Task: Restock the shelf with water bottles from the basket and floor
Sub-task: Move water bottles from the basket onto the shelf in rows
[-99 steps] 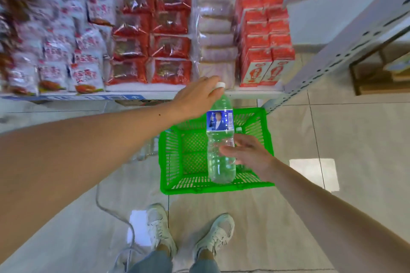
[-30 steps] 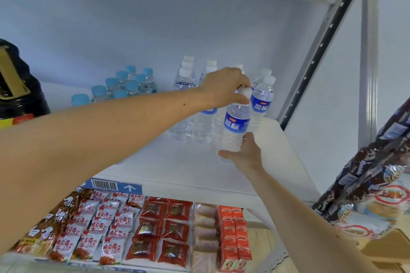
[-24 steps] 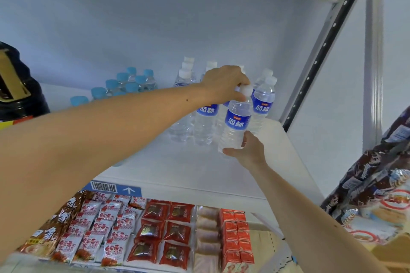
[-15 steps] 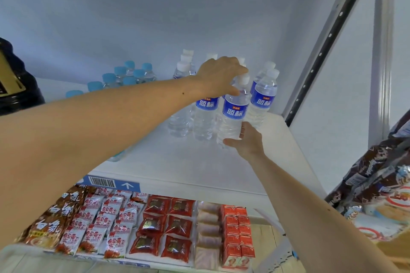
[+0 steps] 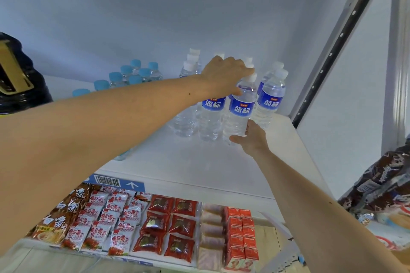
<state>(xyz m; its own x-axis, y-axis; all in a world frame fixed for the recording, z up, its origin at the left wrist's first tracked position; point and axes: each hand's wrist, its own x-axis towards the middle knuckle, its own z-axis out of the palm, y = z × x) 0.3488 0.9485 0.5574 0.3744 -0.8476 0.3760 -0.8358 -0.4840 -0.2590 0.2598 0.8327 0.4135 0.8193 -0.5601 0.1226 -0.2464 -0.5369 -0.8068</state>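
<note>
Water bottle (image 5: 240, 108) between 2 hands, upright.

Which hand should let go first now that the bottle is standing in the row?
Left hand, probably: it only grips the bottle at its neck, while the right hand steadies its base on the shelf.

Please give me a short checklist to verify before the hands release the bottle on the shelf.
1. Held bottle upright: ok.
2. Its base flat on the white shelf: cannot tell; the right hand covers the base.
3. Left hand grips the neck under the cap: ok.
4. Bottle in line with the front row bottles: ok.
5. Gap to the right neighbour bottle: cannot tell; they overlap in view.
6. Blue-cap bottles away from both hands: ok.
</note>
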